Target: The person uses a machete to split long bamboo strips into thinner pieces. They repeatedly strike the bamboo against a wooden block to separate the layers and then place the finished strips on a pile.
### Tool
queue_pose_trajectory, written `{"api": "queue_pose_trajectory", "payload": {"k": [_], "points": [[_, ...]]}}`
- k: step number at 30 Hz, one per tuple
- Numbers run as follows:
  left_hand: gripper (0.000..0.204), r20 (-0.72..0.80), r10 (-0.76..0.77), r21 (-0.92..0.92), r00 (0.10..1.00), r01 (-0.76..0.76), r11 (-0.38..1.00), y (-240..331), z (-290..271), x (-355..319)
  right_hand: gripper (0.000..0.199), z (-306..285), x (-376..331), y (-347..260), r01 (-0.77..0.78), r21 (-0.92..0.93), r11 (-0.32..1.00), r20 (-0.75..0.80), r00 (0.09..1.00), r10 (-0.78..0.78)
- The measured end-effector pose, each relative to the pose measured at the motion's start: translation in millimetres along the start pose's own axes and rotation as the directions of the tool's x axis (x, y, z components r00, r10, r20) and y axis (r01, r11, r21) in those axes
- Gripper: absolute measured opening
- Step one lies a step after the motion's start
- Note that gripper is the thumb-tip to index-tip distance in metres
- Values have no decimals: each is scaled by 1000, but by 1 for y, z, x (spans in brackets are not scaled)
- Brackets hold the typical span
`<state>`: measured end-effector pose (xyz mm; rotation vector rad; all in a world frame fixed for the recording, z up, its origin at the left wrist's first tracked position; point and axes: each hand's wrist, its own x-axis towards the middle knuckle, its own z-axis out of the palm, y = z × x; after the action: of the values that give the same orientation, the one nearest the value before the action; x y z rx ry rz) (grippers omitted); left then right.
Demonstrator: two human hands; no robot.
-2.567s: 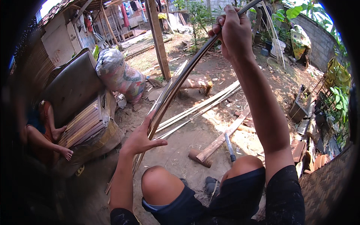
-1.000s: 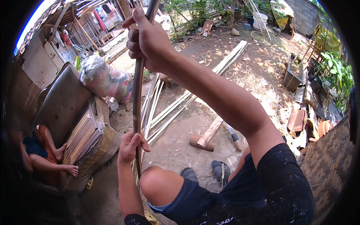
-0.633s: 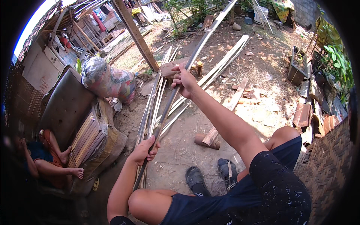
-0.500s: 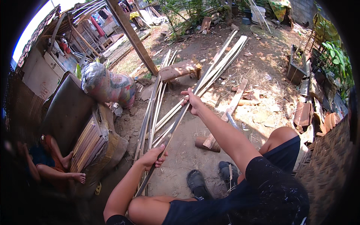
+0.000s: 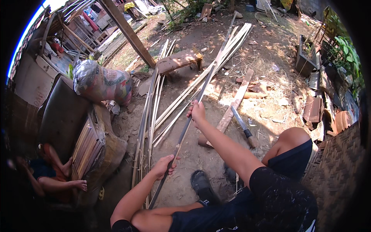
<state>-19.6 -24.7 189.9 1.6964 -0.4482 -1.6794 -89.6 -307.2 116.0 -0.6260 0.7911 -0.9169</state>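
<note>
Over the bundle of split bamboo slats (image 5: 148,116) lying on the dirt ground (image 5: 193,154), the person holds one long bamboo strip (image 5: 185,127) slanting away from the body, the left hand (image 5: 165,166) wrapped around its near part and the right hand (image 5: 197,113) closed on it farther up. Such a spread grip looks meant to steady the springy length. A big knife (image 5: 242,125) and a timber plank (image 5: 232,106) lie right of that bundle, near the right knee.
</note>
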Motion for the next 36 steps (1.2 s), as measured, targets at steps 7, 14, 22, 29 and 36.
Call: {"api": "queue_pose_trajectory", "payload": {"k": [7,14,22,29,36], "points": [[41,30,-148,25,989,147,989,-2,26,22,31,-77,49,48,-330,35,943,26,944,329],[42,-14,-195,14,981,195,981,-29,6,10,58,-70,-43,62,-517,245,820,113,856,505],[39,79,-183,10,980,183,983,-23,24,14,46,-62,-31,60,-516,449,730,209,855,475],[46,28,-133,91,991,130,987,-25,17,21,45,-33,-45,51,-444,347,826,47,888,457],[46,-106,8,144,994,7,990,-4,34,42,44,-18,-64,62,-456,370,810,42,879,475]]}}
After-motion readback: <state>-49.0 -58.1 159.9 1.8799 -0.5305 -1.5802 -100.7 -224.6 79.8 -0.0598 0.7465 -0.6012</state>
